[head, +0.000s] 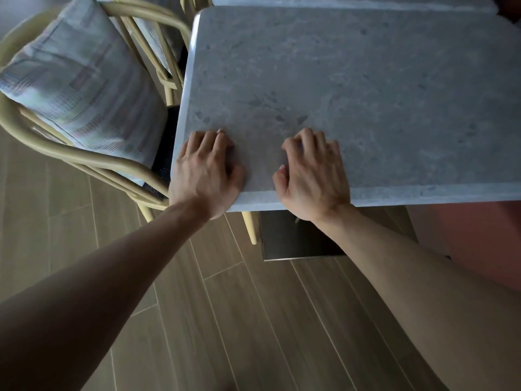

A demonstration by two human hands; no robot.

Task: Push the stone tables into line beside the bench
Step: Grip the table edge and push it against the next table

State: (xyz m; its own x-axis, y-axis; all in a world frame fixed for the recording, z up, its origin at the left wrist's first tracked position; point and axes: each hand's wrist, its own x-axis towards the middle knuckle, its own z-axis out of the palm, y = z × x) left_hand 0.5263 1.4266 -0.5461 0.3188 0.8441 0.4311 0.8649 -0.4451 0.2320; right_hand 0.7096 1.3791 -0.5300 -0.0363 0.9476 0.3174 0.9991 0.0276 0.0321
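Note:
A grey stone table (pixel 352 88) fills the upper right of the head view. Both my hands lie on its near edge. My left hand (pixel 207 170) rests palm down at the near left corner, heel over the rim. My right hand (pixel 313 173) presses on the top a little to the right, fingers slightly bent, wrist past the edge. A second stone table (pixel 352 2) butts against the far side. A reddish bench seat (pixel 468 238) shows below the table's right end.
A pale yellow bentwood chair (pixel 84 158) with a checked cushion (pixel 79 80) stands tight against the table's left side. The table's dark pedestal base (pixel 293 238) sits under the near edge. Wood-look plank floor (pixel 225 320) spreads below.

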